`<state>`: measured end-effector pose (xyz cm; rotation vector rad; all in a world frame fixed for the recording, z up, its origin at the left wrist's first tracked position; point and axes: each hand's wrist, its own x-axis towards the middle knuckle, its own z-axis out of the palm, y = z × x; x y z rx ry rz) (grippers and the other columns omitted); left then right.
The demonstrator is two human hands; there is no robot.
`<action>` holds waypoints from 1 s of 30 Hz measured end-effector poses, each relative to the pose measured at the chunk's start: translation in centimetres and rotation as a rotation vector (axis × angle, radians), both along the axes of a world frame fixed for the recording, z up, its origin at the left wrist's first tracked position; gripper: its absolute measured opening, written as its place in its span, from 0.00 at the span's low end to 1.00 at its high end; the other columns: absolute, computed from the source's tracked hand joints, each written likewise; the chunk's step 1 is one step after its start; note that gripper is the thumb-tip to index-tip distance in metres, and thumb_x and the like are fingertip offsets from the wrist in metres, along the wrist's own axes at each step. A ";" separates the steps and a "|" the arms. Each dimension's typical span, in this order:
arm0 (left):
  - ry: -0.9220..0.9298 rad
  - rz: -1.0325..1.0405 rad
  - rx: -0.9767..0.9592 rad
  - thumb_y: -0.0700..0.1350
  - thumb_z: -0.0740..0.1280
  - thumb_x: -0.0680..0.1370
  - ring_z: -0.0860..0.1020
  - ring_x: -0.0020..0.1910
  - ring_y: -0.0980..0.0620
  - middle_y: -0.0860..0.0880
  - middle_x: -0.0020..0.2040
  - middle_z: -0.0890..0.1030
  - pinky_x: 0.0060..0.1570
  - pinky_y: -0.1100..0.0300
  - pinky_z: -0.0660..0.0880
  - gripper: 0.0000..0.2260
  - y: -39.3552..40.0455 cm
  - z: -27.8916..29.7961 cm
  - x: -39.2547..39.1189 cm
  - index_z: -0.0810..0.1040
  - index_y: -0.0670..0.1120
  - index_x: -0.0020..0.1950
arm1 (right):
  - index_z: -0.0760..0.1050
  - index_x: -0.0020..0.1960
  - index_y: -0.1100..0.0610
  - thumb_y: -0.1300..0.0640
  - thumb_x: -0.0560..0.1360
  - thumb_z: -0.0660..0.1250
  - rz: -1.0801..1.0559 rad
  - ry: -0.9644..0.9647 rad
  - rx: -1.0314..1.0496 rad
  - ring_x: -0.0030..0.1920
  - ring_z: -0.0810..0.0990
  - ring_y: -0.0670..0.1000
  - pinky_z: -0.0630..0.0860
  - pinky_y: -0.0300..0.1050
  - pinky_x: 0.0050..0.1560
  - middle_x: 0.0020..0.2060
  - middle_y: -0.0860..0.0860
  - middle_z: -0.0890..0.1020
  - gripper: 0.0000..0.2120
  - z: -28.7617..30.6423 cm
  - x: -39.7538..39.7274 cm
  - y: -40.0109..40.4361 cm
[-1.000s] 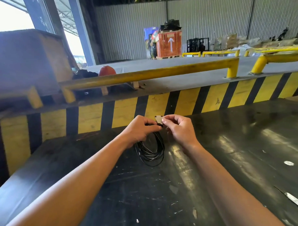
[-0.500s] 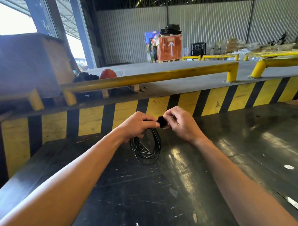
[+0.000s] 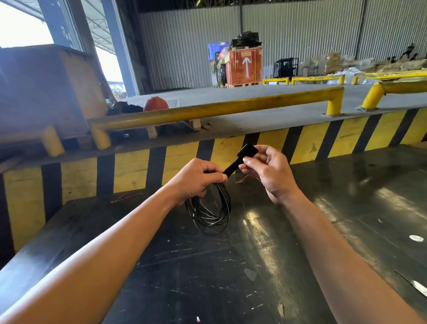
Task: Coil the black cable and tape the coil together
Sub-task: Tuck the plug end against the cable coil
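Gripping the top of the coil, the left hand sits at the centre of the frame, fingers curled tight around the bunched loops of the black cable. The coil hangs below that fist as a rough ring, its lower edge down at or just above the dark table, hard to say which from this angle. The loops catch thin glints of light along their right side.

Just to the right and a little higher, the right hand pinches a black strip of tape between thumb and forefinger, the other fingers loosely bent behind. The strip runs on a slant from the left thumb up to a wider, squarish end near the right fingertips, stretched between the two hands.

Both bare forearms reach in from the lower corners. Behind the hands, across the middle of the frame, runs a yellow and black striped barrier, with a yellow rail above it. In the upper centre, far back, an orange crate with a white arrow stands against a corrugated wall.
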<state>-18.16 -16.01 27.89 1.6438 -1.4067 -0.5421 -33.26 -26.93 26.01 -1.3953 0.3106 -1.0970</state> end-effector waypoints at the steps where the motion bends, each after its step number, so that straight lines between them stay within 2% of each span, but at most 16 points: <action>1: 0.006 0.008 -0.026 0.41 0.69 0.75 0.62 0.21 0.56 0.42 0.32 0.70 0.20 0.66 0.60 0.04 0.0 0.0 0.0 0.81 0.41 0.47 | 0.72 0.51 0.59 0.69 0.75 0.65 -0.032 0.031 -0.031 0.34 0.84 0.46 0.81 0.36 0.39 0.38 0.54 0.80 0.09 -0.2 0.0 -0.1; 4: 0.077 0.045 -0.107 0.40 0.70 0.75 0.62 0.19 0.58 0.50 0.28 0.71 0.19 0.66 0.59 0.04 0.0 0.1 0.1 0.78 0.45 0.49 | 0.74 0.49 0.57 0.66 0.75 0.67 -0.142 0.125 -0.078 0.38 0.85 0.47 0.80 0.37 0.40 0.39 0.54 0.82 0.06 -1.2 0.2 -0.4; 7: 0.119 0.071 -0.170 0.41 0.70 0.75 0.62 0.21 0.57 0.56 0.24 0.71 0.20 0.65 0.60 0.05 -0.1 0.4 0.0 0.78 0.47 0.48 | 0.76 0.50 0.61 0.64 0.75 0.67 -0.151 0.207 -0.091 0.38 0.85 0.46 0.79 0.36 0.39 0.40 0.56 0.83 0.05 -2.1 0.5 0.3; 9: 0.136 0.085 -0.198 0.41 0.70 0.74 0.63 0.23 0.56 0.56 0.25 0.71 0.21 0.64 0.60 0.04 -0.2 0.4 -0.2 0.78 0.48 0.47 | 0.76 0.51 0.64 0.65 0.75 0.67 -0.084 0.217 -0.054 0.35 0.84 0.44 0.78 0.34 0.37 0.39 0.56 0.82 0.06 -2.3 0.9 1.1; 12: 0.135 0.088 -0.219 0.41 0.69 0.75 0.64 0.22 0.58 0.55 0.26 0.71 0.22 0.64 0.61 0.03 -0.3 0.3 -0.4 0.78 0.47 0.47 | 0.73 0.54 0.67 0.68 0.75 0.65 0.153 0.119 0.162 0.29 0.80 0.41 0.75 0.32 0.31 0.35 0.53 0.80 0.08 -2.0 1.3 1.8; 14: 0.113 0.092 -0.230 0.41 0.69 0.75 0.66 0.20 0.59 0.56 0.23 0.72 0.22 0.65 0.62 0.02 -0.3 0.1 -0.5 0.77 0.46 0.47 | 0.72 0.57 0.67 0.68 0.76 0.64 0.288 0.093 0.279 0.28 0.79 0.42 0.74 0.31 0.28 0.35 0.53 0.80 0.10 -1.6 1.3 2.0; 19: 0.053 0.100 -0.241 0.41 0.68 0.76 0.67 0.21 0.60 0.57 0.22 0.72 0.23 0.65 0.64 0.01 -0.5 -0.5 -0.5 0.78 0.47 0.45 | 0.71 0.61 0.67 0.63 0.78 0.61 0.407 0.210 0.343 0.36 0.81 0.49 0.77 0.42 0.39 0.45 0.58 0.81 0.13 -1.7 1.1 2.3; 21: 0.017 0.097 -0.251 0.42 0.68 0.76 0.71 0.23 0.59 0.57 0.24 0.75 0.24 0.65 0.67 0.01 -0.7 -0.8 -0.7 0.78 0.48 0.45 | 0.71 0.61 0.67 0.62 0.79 0.59 0.439 0.214 0.336 0.36 0.81 0.49 0.75 0.44 0.42 0.44 0.57 0.81 0.13 -1.7 1.0 2.4; 23: 0.000 0.100 -0.271 0.43 0.68 0.76 0.74 0.28 0.54 0.55 0.27 0.76 0.26 0.62 0.70 0.01 -0.8 -0.9 -0.8 0.78 0.48 0.45 | 0.70 0.63 0.67 0.60 0.80 0.57 0.438 0.215 0.308 0.37 0.80 0.48 0.74 0.44 0.42 0.42 0.55 0.81 0.15 -1.4 0.9 2.5; 26: 0.029 0.109 -0.315 0.44 0.67 0.77 0.76 0.33 0.47 0.46 0.34 0.78 0.30 0.56 0.73 0.03 -0.9 -0.8 -1.0 0.79 0.46 0.46 | 0.73 0.61 0.64 0.55 0.81 0.55 0.410 0.204 0.246 0.39 0.80 0.48 0.73 0.43 0.42 0.43 0.55 0.82 0.16 -0.8 0.6 2.7; 28: 0.018 0.135 -0.340 0.44 0.66 0.77 0.77 0.34 0.49 0.45 0.35 0.79 0.31 0.58 0.74 0.04 -1.1 -0.7 -1.0 0.79 0.46 0.46 | 0.75 0.58 0.62 0.51 0.80 0.58 0.383 0.232 0.133 0.41 0.81 0.46 0.74 0.39 0.44 0.44 0.53 0.83 0.16 -0.5 0.0 2.9; 30: 0.008 0.174 -0.365 0.42 0.66 0.77 0.76 0.33 0.52 0.47 0.35 0.79 0.29 0.62 0.72 0.03 -1.4 -0.8 -0.8 0.79 0.45 0.45 | 0.73 0.61 0.61 0.53 0.75 0.67 0.368 0.275 0.002 0.47 0.83 0.47 0.76 0.38 0.48 0.48 0.53 0.83 0.18 -0.4 -0.6 3.0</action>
